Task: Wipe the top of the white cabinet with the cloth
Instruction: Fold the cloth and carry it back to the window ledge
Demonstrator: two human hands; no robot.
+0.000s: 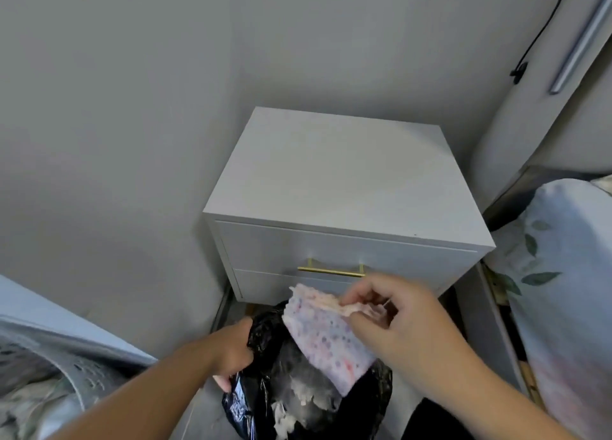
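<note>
The white cabinet stands against the wall ahead, its flat top bare, with a gold handle on the drawer front. My right hand pinches a pale cloth with pink and blue spots; the cloth hangs below the cabinet front, over an open black plastic bag. My left hand grips the bag's left rim and holds it open. White scraps lie inside the bag.
A grey perforated laundry basket sits at the lower left. A bed with a leaf-patterned pillow flanks the cabinet on the right. A black cable hangs on the wall at the upper right.
</note>
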